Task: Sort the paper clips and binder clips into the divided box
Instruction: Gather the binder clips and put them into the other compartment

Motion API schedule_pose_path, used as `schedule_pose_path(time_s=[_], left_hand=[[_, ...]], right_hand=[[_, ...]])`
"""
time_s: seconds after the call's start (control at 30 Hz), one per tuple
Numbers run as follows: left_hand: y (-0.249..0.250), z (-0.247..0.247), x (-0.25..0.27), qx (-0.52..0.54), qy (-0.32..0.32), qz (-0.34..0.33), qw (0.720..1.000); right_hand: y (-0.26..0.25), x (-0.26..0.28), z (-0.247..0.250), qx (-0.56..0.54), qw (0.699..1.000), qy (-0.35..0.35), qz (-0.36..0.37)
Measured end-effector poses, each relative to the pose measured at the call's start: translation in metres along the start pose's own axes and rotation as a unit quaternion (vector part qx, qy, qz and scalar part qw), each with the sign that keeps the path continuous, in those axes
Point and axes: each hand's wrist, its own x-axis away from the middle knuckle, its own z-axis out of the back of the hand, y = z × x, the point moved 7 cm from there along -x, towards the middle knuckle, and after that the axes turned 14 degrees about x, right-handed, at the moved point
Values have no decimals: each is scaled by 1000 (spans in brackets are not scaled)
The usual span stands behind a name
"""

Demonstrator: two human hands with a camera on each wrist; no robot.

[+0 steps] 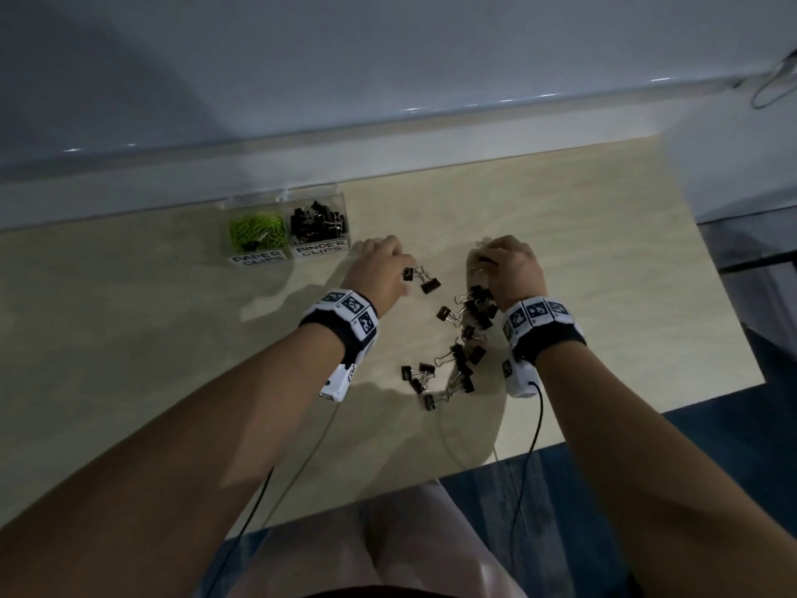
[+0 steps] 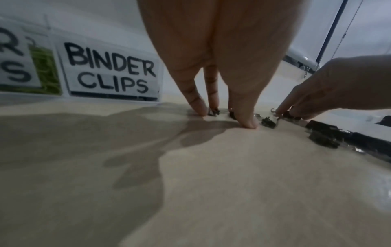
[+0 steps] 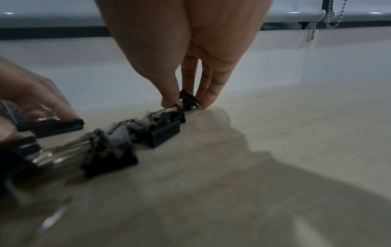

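The clear divided box (image 1: 349,217) stands at the table's back left, with green paper clips (image 1: 256,235) in its left compartment and black binder clips (image 1: 319,222) in its right one. Its "BINDER CLIPS" label (image 2: 112,71) shows in the left wrist view. My left hand (image 1: 403,274) is just right of the box, fingertips down on the table, pinching a small black binder clip (image 2: 213,111). My right hand (image 3: 184,103) pinches another black binder clip (image 3: 188,100) between thumb and fingers at the far end of a loose pile of binder clips (image 1: 465,338).
The beige table (image 1: 604,274) ends at a white ledge (image 1: 388,135) behind the box. One stray binder clip (image 1: 430,284) lies between the hands. Cables run from both wristbands off the front edge. A bead chain (image 3: 313,31) hangs at the back right.
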Motion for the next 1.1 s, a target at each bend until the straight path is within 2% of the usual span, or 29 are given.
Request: schedule_pose_path(time_s=[0.13,0.37,0.47,0.63,0.73,0.83,0.9,0.97,1.03,1.1], left_hand=[[-3,1,0,40,12,7,999],[-5,14,10,21,12,3,1000],[-10,38,20,62,60,-7,996],[-41,104,31,94,201,26,975],[-59,116,32,34,202,61,977],[-49,109,42,-5,197,18,980],[-29,87,54,7,160,-45,986],[-12,43,68,31,42,-71,996],[3,-7,83,35,-98,-77,992],[18,-43,95,-17,-178,-109,978]], right_hand=[[-1,6,-5,8,1000,-11,-11],[-28,21,-16,-26,997,-67,-1],[-42,30,-21,-18,994,-110,10],[-56,34,-25,-6,987,-161,13],[-59,36,-19,-15,982,-186,4],[-59,32,-4,-46,983,-178,-18],[-70,17,16,-75,989,-124,-10],[-92,-3,33,-118,990,-82,4],[-125,-24,44,-163,984,-61,33],[-160,-37,47,-194,977,-63,58]])
